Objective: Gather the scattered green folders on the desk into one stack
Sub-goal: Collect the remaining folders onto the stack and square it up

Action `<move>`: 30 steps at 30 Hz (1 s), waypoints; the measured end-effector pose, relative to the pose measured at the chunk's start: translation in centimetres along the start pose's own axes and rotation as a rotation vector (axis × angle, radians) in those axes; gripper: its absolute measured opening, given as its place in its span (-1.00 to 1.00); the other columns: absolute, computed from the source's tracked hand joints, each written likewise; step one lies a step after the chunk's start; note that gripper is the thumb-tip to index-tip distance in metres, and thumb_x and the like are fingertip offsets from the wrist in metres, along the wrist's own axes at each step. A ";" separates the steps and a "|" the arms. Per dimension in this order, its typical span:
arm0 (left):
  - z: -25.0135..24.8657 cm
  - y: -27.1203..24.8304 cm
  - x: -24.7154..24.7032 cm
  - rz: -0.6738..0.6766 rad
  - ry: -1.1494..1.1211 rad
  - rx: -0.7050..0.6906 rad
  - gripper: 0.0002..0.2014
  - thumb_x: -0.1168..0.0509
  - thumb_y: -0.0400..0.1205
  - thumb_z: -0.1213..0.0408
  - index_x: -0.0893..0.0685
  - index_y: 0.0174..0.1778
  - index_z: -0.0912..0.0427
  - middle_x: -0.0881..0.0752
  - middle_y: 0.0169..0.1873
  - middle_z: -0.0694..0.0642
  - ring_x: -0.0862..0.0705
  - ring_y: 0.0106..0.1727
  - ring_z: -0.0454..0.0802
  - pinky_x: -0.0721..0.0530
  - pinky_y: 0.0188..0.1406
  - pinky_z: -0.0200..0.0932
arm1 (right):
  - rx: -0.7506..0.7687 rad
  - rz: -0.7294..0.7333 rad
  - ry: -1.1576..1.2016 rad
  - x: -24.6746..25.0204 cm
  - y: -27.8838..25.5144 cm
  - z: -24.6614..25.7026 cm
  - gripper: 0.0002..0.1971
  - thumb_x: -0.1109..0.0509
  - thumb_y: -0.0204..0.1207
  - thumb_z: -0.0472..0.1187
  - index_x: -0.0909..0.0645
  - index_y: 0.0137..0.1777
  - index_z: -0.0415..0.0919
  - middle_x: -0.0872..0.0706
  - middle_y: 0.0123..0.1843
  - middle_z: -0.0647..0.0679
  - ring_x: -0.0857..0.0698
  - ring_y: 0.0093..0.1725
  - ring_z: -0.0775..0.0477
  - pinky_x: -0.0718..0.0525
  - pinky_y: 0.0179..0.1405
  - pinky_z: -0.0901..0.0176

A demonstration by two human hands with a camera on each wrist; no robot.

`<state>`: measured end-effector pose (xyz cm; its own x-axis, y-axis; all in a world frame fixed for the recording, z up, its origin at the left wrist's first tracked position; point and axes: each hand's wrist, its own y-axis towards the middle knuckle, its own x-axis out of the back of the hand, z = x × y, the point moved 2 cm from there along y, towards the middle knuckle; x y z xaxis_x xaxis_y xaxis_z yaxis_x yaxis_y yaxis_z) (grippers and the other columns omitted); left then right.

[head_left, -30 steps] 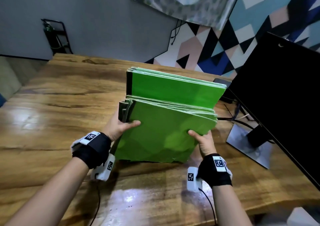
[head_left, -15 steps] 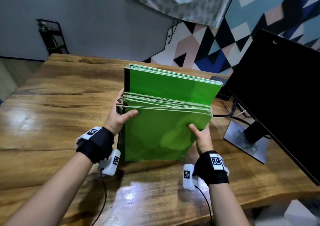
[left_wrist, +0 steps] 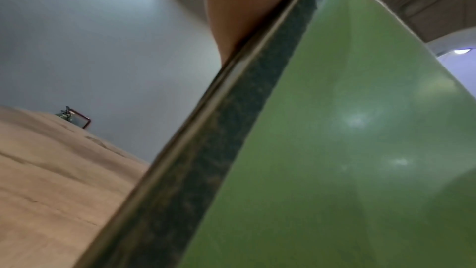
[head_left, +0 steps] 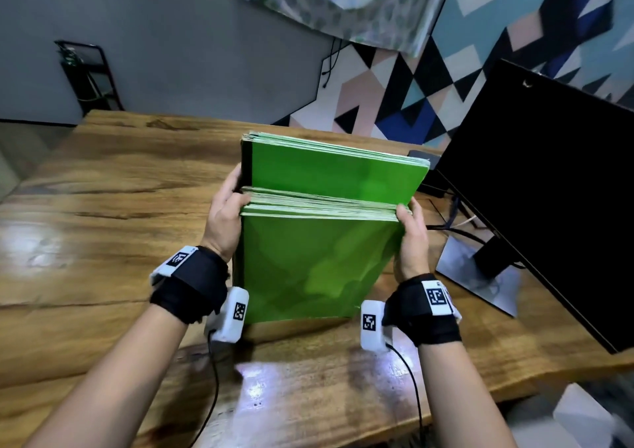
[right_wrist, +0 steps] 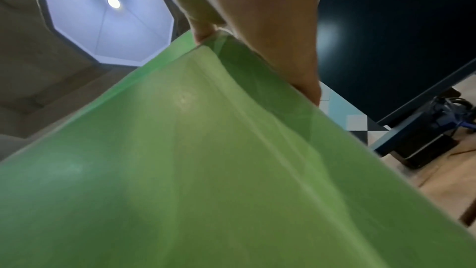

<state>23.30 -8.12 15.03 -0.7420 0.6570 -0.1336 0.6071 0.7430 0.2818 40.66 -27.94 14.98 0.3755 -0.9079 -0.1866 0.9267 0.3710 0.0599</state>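
A bundle of several green folders (head_left: 308, 262) stands upright on its bottom edge on the wooden desk (head_left: 103, 207). The back folders (head_left: 336, 176) rise higher than the front ones. My left hand (head_left: 224, 214) grips the left, dark-spined side, with the thumb over the front group's top edge. My right hand (head_left: 410, 231) grips the right side near the top corner. In the left wrist view the folder's dark spine (left_wrist: 231, 150) fills the middle and my left hand (left_wrist: 239, 17) lies against it. In the right wrist view the green cover (right_wrist: 206, 170) runs up to my right hand (right_wrist: 247, 17).
A black monitor (head_left: 549, 207) on a grey stand base (head_left: 477, 272) stands close to the right of the folders, with cables behind it. A dark metal rack (head_left: 89, 73) sits beyond the desk's far left corner. The desk's front edge runs just below my wrists.
The folders have gone from tilted and fanned to upright with squared edges. Both hands slid up from the lower sides to the upper sides.
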 end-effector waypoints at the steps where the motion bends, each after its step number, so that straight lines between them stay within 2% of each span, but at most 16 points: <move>1: 0.1 0.1 0.0 -0.004 -0.016 0.005 -0.38 -0.02 0.42 0.37 -0.37 0.48 0.34 -0.61 0.27 0.03 -0.63 0.14 -0.48 -0.54 0.10 -0.53 | -0.015 -0.007 -0.026 -0.2 0.3 0.0 -0.51 -0.31 0.50 -0.12 -0.40 0.44 -0.16 -0.55 0.30 -0.08 -0.53 0.28 -0.06 -0.43 0.41 0.01; 3: -0.3 0.2 -0.4 0.019 -0.029 0.012 -0.42 -0.02 0.44 0.37 -0.43 0.44 0.23 -0.67 0.23 -0.04 -0.63 0.16 -0.43 -0.56 0.18 -0.46 | -0.045 -0.015 -0.056 -0.5 0.9 -0.1 -0.70 -0.35 0.41 -0.11 -0.57 0.15 -0.05 -0.62 0.15 -0.08 -0.57 0.20 -0.10 -0.45 0.37 -0.10; 4: -0.5 0.1 -0.6 0.036 -0.033 0.017 -0.48 -0.01 0.47 0.39 -0.45 0.38 0.15 -0.73 0.12 -0.20 -0.65 0.12 -0.44 -0.57 0.12 -0.48 | -0.048 -0.015 -0.045 -0.6 1.1 -0.1 -0.81 -0.32 0.37 -0.15 -0.59 -0.01 -0.03 -0.66 0.07 -0.11 -0.59 0.14 -0.14 -0.49 0.30 -0.12; 6: -0.8 0.1 -0.8 0.031 -0.029 0.019 -0.53 0.03 0.54 0.51 -0.44 0.34 0.10 -0.77 -0.04 -0.37 -0.65 0.07 -0.48 -0.54 0.00 -0.59 | -0.038 -0.028 -0.025 -0.6 1.8 -0.4 -0.86 -0.26 0.46 -0.30 -0.57 -0.12 -0.05 -0.68 -0.05 -0.12 -0.59 0.06 -0.17 -0.49 0.15 -0.06; 9: -0.9 0.5 -0.3 -0.030 -0.049 0.026 -0.45 -0.02 0.49 0.44 -0.40 0.46 0.28 -0.60 0.38 0.08 -0.53 0.38 -0.14 -0.47 0.37 -0.35 | -0.033 -0.033 -0.019 -0.6 2.5 -0.6 -0.77 -0.18 0.52 -0.41 -0.56 -0.11 -0.07 -0.66 -0.01 -0.17 -0.57 0.07 -0.19 -0.46 0.09 -0.02; 12: -0.5 0.3 -0.1 -0.004 -0.061 0.005 -0.45 -0.04 0.55 0.24 -0.36 0.50 0.27 -0.46 0.49 0.16 -0.44 0.50 0.00 -0.39 0.52 -0.14 | -0.019 -0.016 -0.022 -0.7 2.6 -0.8 -0.90 -0.24 0.46 -0.24 -0.56 -0.11 -0.06 -0.66 -0.02 -0.14 -0.57 0.07 -0.17 -0.45 0.10 0.01; 13: -0.4 0.0 -0.3 0.025 -0.059 -0.015 -0.41 -0.07 0.58 0.04 -0.37 0.51 0.23 -0.48 0.49 0.19 -0.45 0.51 0.06 -0.40 0.52 -0.03 | -0.029 -0.015 -0.049 -0.6 2.4 -1.1 -0.86 -0.28 0.42 -0.07 -0.59 -0.08 -0.07 -0.68 0.00 -0.09 -0.58 0.12 -0.15 -0.45 0.17 0.04; 15: 0.3 -0.9 -0.4 0.055 -0.046 -0.018 -0.08 -0.18 0.39 -0.42 -0.37 0.51 0.19 -0.53 0.43 0.28 -0.54 0.43 0.18 -0.52 0.42 0.09 | -0.056 0.002 -0.060 -0.2 1.9 -2.4 -0.37 -0.36 0.29 0.35 -0.63 0.18 -0.11 -0.70 0.20 -0.02 -0.59 0.31 -0.07 -0.41 0.43 -0.04; 16: 0.9 -1.2 -0.3 0.076 -0.020 -0.015 0.08 -0.20 0.22 -0.54 -0.35 0.51 0.18 -0.52 0.44 0.26 -0.57 0.40 0.10 -0.57 0.38 -0.03 | -0.077 0.029 -0.047 0.3 1.7 -3.2 -0.17 -0.36 0.19 0.48 -0.57 0.32 -0.11 -0.68 0.30 -0.03 -0.59 0.36 -0.06 -0.42 0.48 -0.10; 18: 0.8 -1.4 -0.3 0.097 0.059 -0.076 0.21 -0.23 0.04 -0.61 -0.25 0.50 0.13 -0.49 0.41 0.00 -0.55 0.33 -0.35 -0.49 0.35 -0.44 | -0.074 0.123 -0.022 1.0 0.9 -3.5 0.01 -0.42 0.06 0.50 -0.46 0.44 -0.14 -0.68 0.33 -0.09 -0.65 0.32 -0.07 -0.55 0.39 -0.10; 20: 0.3 -1.3 -0.2 0.096 0.100 -0.103 0.15 -0.35 -0.01 -0.54 -0.27 0.43 0.05 -0.61 0.20 -0.38 -0.54 0.16 -0.64 -0.50 0.21 -0.59 | -0.086 0.187 -0.022 1.5 0.7 -3.1 0.12 -0.55 -0.09 0.44 -0.41 0.45 -0.17 -0.69 0.29 -0.17 -0.69 0.26 -0.16 -0.63 0.28 -0.11; 22: -0.3 -1.0 -0.1 0.134 0.118 -0.057 -0.05 -0.42 -0.08 -0.50 -0.37 0.20 -0.17 -0.68 -0.14 -0.64 -0.58 0.00 -0.70 -0.52 -0.01 -0.67 | -0.047 0.229 -0.043 1.8 0.9 -2.7 0.07 -0.64 -0.17 0.34 -0.44 0.38 -0.10 -0.70 0.25 -0.17 -0.70 0.22 -0.19 -0.65 0.24 -0.07; 23: -0.3 -0.7 0.0 0.148 0.124 -0.034 -0.12 -0.43 -0.10 -0.49 -0.40 0.10 -0.20 -0.65 -0.18 -0.69 -0.61 -0.05 -0.68 -0.51 -0.07 -0.68 | -0.020 0.230 -0.069 1.6 1.1 -2.5 -0.01 -0.67 -0.17 0.29 -0.45 0.31 -0.02 -0.69 0.25 -0.15 -0.69 0.22 -0.17 -0.65 0.24 -0.03; 26: 0.1 -0.2 0.0 0.138 0.077 -0.016 -0.15 -0.52 -0.09 -0.39 -0.47 0.07 -0.12 -0.75 -0.13 -0.49 -0.69 -0.08 -0.50 -0.57 -0.09 -0.58 | 0.025 0.199 -0.088 1.3 1.4 -2.8 -0.10 -0.72 -0.24 0.19 -0.47 0.18 0.09 -0.71 0.19 -0.15 -0.72 0.17 -0.13 -0.68 0.17 0.00; 27: 0.3 -0.2 -0.1 0.140 0.062 -0.019 -0.14 -0.53 -0.08 -0.36 -0.47 0.09 -0.10 -0.76 -0.11 -0.45 -0.70 -0.07 -0.47 -0.59 -0.08 -0.56 | 0.030 0.204 -0.071 1.4 1.2 -2.8 -0.10 -0.74 -0.19 0.11 -0.47 0.22 0.03 -0.74 0.12 -0.11 -0.75 0.10 -0.05 -0.71 0.09 0.06; 30: 1.2 -0.6 0.1 0.168 0.056 0.005 -0.13 -0.55 -0.11 -0.35 -0.52 0.14 -0.23 -0.76 -0.07 -0.45 -0.70 0.00 -0.46 -0.58 -0.01 -0.56 | 0.038 0.252 -0.034 2.1 0.6 -3.4 -0.20 -0.62 0.09 -0.45 -0.39 0.38 -0.35 -0.81 -0.07 -0.01 -0.80 -0.12 0.17 -0.73 -0.17 0.31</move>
<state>23.23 -8.33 13.68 -0.6444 0.7641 -0.0313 0.7255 0.6238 0.2908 41.96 -28.99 11.26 0.5944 -0.7940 -0.1278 0.8034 0.5794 0.1371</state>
